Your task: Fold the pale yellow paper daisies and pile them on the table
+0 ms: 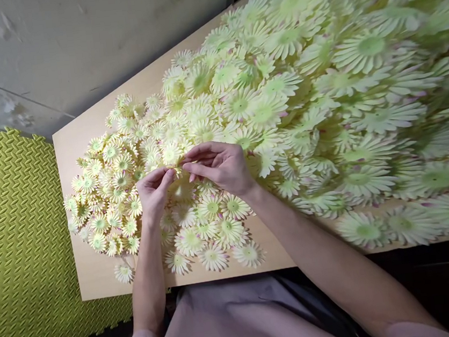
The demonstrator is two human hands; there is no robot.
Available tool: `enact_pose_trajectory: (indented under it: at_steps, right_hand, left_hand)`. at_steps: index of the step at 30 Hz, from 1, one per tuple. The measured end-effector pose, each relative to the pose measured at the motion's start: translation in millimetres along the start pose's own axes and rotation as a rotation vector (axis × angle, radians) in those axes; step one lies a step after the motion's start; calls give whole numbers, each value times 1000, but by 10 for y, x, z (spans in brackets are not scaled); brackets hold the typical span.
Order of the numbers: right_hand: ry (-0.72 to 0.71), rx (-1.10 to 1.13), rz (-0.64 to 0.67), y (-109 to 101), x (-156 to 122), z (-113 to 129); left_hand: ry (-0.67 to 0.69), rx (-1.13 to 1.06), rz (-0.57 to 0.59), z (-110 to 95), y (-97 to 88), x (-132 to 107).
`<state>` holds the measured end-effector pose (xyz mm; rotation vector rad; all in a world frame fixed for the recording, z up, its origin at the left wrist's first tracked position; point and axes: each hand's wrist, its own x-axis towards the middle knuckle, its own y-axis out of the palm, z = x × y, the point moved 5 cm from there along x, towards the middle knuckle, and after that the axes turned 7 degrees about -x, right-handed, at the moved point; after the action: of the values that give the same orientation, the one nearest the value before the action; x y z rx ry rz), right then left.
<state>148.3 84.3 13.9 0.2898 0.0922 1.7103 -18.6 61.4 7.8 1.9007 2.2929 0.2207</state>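
Note:
Pale yellow artificial flower heads with green centres and some pink-tipped petals cover much of a tan board. My left hand [154, 191] is closed in a pinch, thumb against index finger, on the edge of a small artificial flower [178, 171]. From the other side my right hand [224, 167] meets it, thumb and forefinger nearly together at the same petals. Its other fingers are curled loosely behind. The fingertips hide part of the held piece. A heap of small flower heads [114, 181] lies left of my hands, and several larger ones [216, 234] spread out below them.
The tan board [88, 276] runs from left to right before me. Large layered flower heads [370, 46] pile up on the right, blurred toward the corner. A yellow-green foam mat [22, 240] lies left, and a grey stained wall [84, 38] stands behind.

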Motion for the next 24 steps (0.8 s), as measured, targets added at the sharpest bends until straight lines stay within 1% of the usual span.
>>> enact_pose_trajectory:
  at_steps: [4,8,10,12,14,16,17,18,19,20,24]
  right_hand:
    - [-37,-55,30,30,-4,17]
    - [-51,-135,68,51,-6,15]
    - [-83,-188,48,16,8,21]
    - [-131,-220,-65,-81,37,36]
    - [-165,-210,-247,-215,63,43]
    - [-182,-170,-413,-324,72,38]
    - [-189,-152,-462,-351,71,38]
    - [-198,-142,-478,-355,69,42]
    - [-205,-141,-462,-336,66,52]
    - [-208,-145,-417,-299,62,64]
    - [-154,-157,-127,-71,15,106]
  left_hand:
    - [-18,-13,-10,-6,7,-8]
    - [0,29,-2,-14,4,1]
    - [12,43,-12,-11,-26,19]
    - [30,32,-51,-8,-85,44]
    - [46,-2,-95,-7,-146,68]
    - [51,-39,-114,-5,-180,84]
    - [49,-52,-115,-4,-183,88]
    - [45,-59,-111,-3,-179,88]
    - [40,-62,-107,-2,-171,86]
    - [33,-62,-103,1,-159,82]
    - [10,-51,-71,13,-108,59]
